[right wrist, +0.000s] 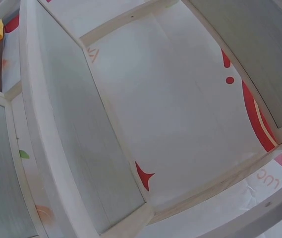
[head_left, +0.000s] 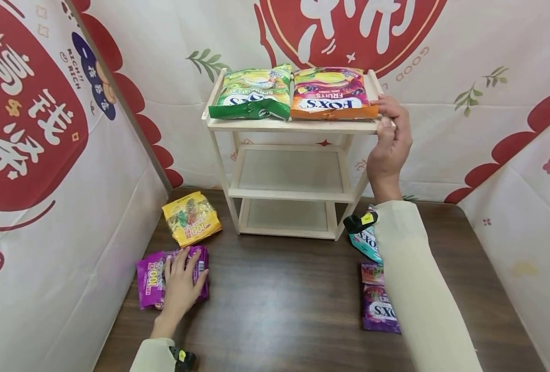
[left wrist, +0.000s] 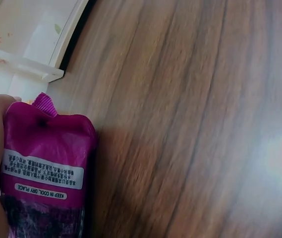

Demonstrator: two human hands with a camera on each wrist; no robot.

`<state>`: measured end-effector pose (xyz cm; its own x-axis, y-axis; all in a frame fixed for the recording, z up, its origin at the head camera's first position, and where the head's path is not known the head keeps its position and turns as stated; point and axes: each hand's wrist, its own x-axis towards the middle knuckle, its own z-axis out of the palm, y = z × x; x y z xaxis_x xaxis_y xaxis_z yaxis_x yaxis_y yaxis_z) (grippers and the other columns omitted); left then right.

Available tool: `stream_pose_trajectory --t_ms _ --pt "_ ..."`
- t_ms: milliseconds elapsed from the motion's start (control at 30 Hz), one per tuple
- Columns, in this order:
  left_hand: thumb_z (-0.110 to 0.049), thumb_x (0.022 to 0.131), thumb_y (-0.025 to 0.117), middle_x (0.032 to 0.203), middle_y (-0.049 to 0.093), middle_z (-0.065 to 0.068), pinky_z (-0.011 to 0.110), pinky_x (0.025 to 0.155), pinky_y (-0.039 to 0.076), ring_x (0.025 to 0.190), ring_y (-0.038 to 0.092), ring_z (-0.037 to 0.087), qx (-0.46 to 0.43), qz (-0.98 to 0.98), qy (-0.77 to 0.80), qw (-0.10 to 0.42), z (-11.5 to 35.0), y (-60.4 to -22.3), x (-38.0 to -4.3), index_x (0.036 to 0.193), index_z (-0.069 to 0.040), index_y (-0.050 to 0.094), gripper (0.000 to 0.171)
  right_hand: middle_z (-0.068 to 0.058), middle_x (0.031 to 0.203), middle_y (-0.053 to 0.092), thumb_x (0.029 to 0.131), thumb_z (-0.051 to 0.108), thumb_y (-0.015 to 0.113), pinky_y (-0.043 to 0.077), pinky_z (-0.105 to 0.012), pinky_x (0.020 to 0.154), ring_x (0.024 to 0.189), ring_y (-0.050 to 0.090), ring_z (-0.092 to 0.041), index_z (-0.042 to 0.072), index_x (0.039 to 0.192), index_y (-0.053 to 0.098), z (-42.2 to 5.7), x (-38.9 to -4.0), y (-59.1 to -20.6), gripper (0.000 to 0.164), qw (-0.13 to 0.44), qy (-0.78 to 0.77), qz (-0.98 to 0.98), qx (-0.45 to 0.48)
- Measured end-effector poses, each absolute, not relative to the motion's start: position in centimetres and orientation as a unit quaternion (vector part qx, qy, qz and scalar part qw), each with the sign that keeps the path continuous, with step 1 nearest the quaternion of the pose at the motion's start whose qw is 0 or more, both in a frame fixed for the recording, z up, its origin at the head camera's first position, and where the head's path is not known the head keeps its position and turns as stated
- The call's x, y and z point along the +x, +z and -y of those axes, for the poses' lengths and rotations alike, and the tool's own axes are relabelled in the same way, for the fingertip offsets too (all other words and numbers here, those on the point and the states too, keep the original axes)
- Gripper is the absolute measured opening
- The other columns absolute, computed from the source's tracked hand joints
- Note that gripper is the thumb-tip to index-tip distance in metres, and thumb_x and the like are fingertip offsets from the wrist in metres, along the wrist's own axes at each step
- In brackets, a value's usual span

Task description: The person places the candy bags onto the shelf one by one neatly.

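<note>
My left hand [head_left: 182, 284] rests on a purple candy bag [head_left: 150, 281] at the table's left side, its fingers spread over the top. In the left wrist view the purple bag's labelled side [left wrist: 46, 168] shows beside the hand. My right hand [head_left: 391, 137] grips the top right corner of a cream three-tier shelf rack [head_left: 293, 125], thumb at the front edge. Its fingers are right at the corner of an orange-and-purple Fox's fruits bag [head_left: 331, 93]. A green Fox's bag [head_left: 256, 93] lies to the left on that same tier. The right wrist view shows the rack's lower panels [right wrist: 81, 124].
A yellow candy bag [head_left: 191, 219] lies behind the purple one, left of the rack. Toward the right, a teal Fox's bag [head_left: 367, 242] and a dark purple Fox's bag [head_left: 379, 310] are partly hidden by my right sleeve. Printed cloth walls [head_left: 503, 129] enclose the brown table [head_left: 265, 299].
</note>
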<state>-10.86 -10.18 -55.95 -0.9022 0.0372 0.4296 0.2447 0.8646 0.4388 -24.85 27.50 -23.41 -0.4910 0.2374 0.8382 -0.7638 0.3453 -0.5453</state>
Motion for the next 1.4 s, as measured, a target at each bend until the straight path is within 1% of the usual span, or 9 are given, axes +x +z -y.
stream_pose_trajectory --t_ms 133,333,500,700,867,1033,1133,1233,1400 --pt "-0.026 0.085 0.071 0.140 0.040 0.024 0.061 0.109 0.010 0.132 0.032 0.042 -0.059 0.944 -0.257 0.196 9.5 -55.9 -10.7 0.132 -0.005 0.055 0.054 -0.031 0.117 0.055 0.083 0.012 0.038 0.033 -0.033 0.107 0.122 0.048 -0.022 -0.006 0.101 0.058 -27.6 -24.8 -23.4 0.032 0.467 0.541 0.672 0.193" --pt "-0.026 0.085 0.070 0.142 0.039 0.025 0.063 0.109 0.007 0.134 0.029 0.042 -0.036 0.945 -0.270 0.178 8.2 -55.7 -10.4 0.131 -0.008 0.056 0.050 -0.033 0.117 0.054 0.082 0.013 0.038 0.033 -0.033 0.107 0.122 0.048 -0.022 -0.007 0.101 0.057 -27.4 -24.8 -23.3 0.034 0.464 0.538 0.676 0.194" --pt "-0.026 0.085 0.071 0.143 0.038 0.024 0.063 0.108 0.005 0.136 0.026 0.041 -0.025 0.944 -0.278 0.175 6.2 -55.6 -10.5 0.128 -0.010 0.059 0.046 -0.033 0.117 0.054 0.083 0.013 0.038 0.033 -0.033 0.107 0.122 0.048 -0.022 -0.007 0.101 0.057 -27.4 -24.7 -23.3 0.033 0.465 0.539 0.675 0.194" --pt "-0.028 0.085 0.070 0.143 0.036 0.025 0.064 0.108 0.004 0.136 0.025 0.042 -0.023 0.943 -0.280 0.178 3.5 -55.4 -10.9 0.128 -0.010 0.059 0.047 -0.030 0.119 0.055 0.085 0.013 0.038 0.033 -0.033 0.107 0.122 0.048 -0.021 -0.003 0.101 0.058 -27.5 -24.7 -23.3 0.030 0.466 0.541 0.674 0.190" --pt "-0.030 0.084 0.071 0.141 0.039 0.026 0.065 0.107 0.009 0.134 0.028 0.044 -0.028 0.943 -0.271 0.189 2.3 -55.1 -11.0 0.127 -0.009 0.059 0.050 -0.031 0.118 0.055 0.083 0.013 0.038 0.033 -0.032 0.107 0.122 0.048 -0.021 -0.004 0.100 0.058 -27.3 -24.8 -23.3 0.031 0.466 0.541 0.673 0.191" --pt "-0.031 0.085 0.070 0.134 0.047 0.025 0.062 0.107 0.017 0.130 0.035 0.044 -0.015 0.944 -0.266 0.192 4.1 -54.1 -11.4 0.129 -0.003 0.056 0.054 -0.033 0.116 0.054 0.081 0.013 0.038 0.033 -0.032 0.107 0.122 0.048 -0.021 -0.003 0.099 0.058 -27.2 -24.9 -23.3 0.032 0.463 0.544 0.673 0.193" --pt "-0.030 0.088 0.067 0.127 0.054 0.024 0.061 0.104 0.025 0.123 0.042 0.043 -0.009 0.950 -0.268 0.159 6.6 -53.0 -12.1 0.128 -0.001 0.056 0.051 -0.033 0.116 0.054 0.081 0.013 0.038 0.033 -0.032 0.107 0.122 0.049 -0.021 -0.002 0.099 0.059 -27.2 -24.9 -23.4 0.032 0.464 0.547 0.670 0.191" --pt "-0.030 0.090 0.065 0.122 0.059 0.019 0.059 0.098 0.035 0.115 0.050 0.040 -0.014 0.961 -0.261 0.095 9.4 -52.0 -12.8 0.126 -0.004 0.059 0.044 -0.032 0.117 0.054 0.081 0.013 0.038 0.033 -0.032 0.107 0.122 0.049 -0.020 -0.002 0.099 0.059 -27.3 -24.8 -23.4 0.031 0.464 0.548 0.670 0.190" --pt "-0.035 0.092 0.063 0.126 0.058 0.016 0.061 0.090 0.041 0.114 0.053 0.040 -0.033 0.966 -0.257 -0.007 12.5 -51.2 -13.2 0.128 -0.011 0.060 0.043 -0.032 0.118 0.054 0.081 0.014 0.038 0.033 -0.032 0.107 0.122 0.049 -0.019 -0.003 0.099 0.059 -27.3 -24.7 -23.3 0.032 0.464 0.547 0.671 0.186"
